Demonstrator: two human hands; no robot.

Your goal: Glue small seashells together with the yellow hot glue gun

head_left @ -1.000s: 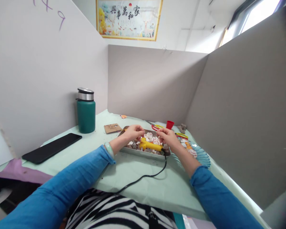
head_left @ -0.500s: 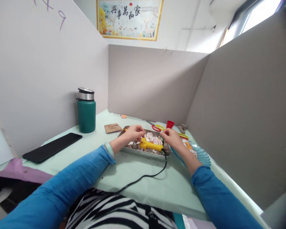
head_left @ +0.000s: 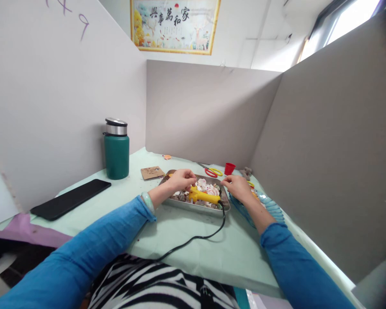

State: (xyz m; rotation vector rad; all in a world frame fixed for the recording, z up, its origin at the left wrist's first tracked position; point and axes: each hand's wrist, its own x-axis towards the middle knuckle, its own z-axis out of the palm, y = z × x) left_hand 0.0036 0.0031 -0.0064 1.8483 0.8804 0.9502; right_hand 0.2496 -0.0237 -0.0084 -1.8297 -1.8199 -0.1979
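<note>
My left hand (head_left: 182,179) is over the left part of a metal tray (head_left: 193,207), its fingertips pinched together; whatever sits between them is too small to make out. Past the tray's right rim, my right hand (head_left: 236,186) has thumb and forefinger closed in a similar pinch, and I cannot see what it grips. A yellow glue gun (head_left: 203,196) lies across the tray between the hands, its black cord (head_left: 193,238) running toward my lap. White shell-like pieces (head_left: 208,187) and other small bits fill the tray.
A blue shell-shaped dish (head_left: 275,211) sits beneath my right forearm. Behind are scissors (head_left: 212,172), a red cup (head_left: 229,168) and a grey lump (head_left: 245,173). Leftward are a brown card (head_left: 152,172), a green bottle (head_left: 116,155) and a black phone (head_left: 71,198). Grey partitions (head_left: 209,111) enclose the table.
My right hand has shifted slightly right, away from the tray's middle, widening the gap between the hands. The left hand and glue gun have stayed nearly in place.
</note>
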